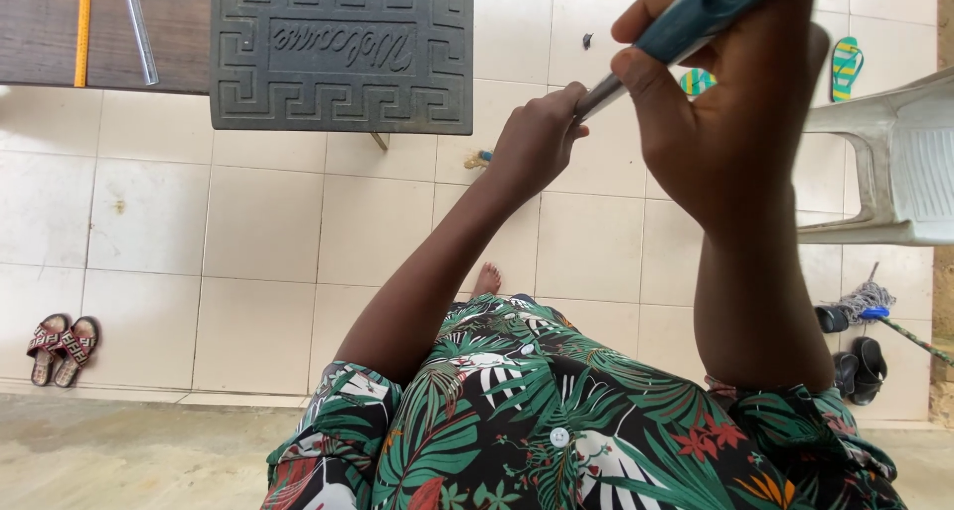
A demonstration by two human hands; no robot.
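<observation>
My right hand (720,112) is raised close to the camera and wraps around the teal handle of a screwdriver-like tool (696,13). The tool's thin metal shaft (599,97) runs down-left into my left hand (537,137), which is closed in a fist around the shaft's end. The tip is hidden inside that fist. Both arms reach out from my leaf-patterned shirt (556,421). My bare foot (487,277) shows on the tiled floor below the left arm.
A grey doormat with a raised maze pattern (343,53) lies ahead, beside a dark wooden surface (179,28) with a yellow measuring strip (83,28) and a clear ruler. A white plastic chair (894,162) stands at right. Sandals (60,349), black shoes (860,366), a mop and a flip-flop (846,65) lie about.
</observation>
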